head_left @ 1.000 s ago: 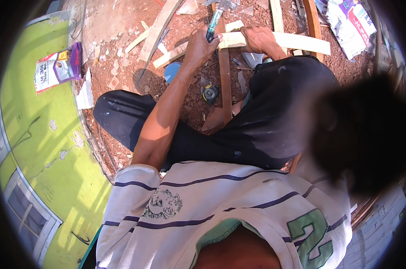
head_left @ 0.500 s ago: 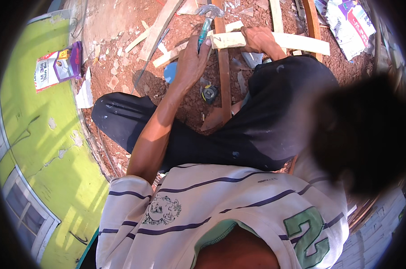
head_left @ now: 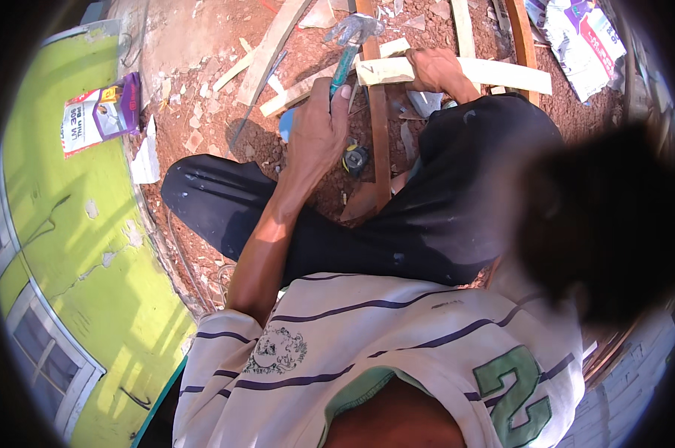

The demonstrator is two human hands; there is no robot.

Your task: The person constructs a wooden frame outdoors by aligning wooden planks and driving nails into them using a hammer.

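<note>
My left hand is closed round the teal handle of a claw hammer, whose metal head points away from me at the top. My right hand grips a pale wooden strip that lies crosswise, its left end close to the hammer handle. Under that strip runs a reddish-brown wooden bar, pointing away from me. A yellow and black tape measure rests on the soil between my legs. Part of a blue round object shows beside my left hand, which hides the rest.
Reddish soil with broken tile pieces surrounds the work. More wood strips lie ahead. A printed bag is by the green wall at left; torn packaging lies far right. A dark blurred shape covers the right side.
My left hand has come slightly nearer to me and right, and the hammer has shifted a little the same way. My right hand still holds the strip.
</note>
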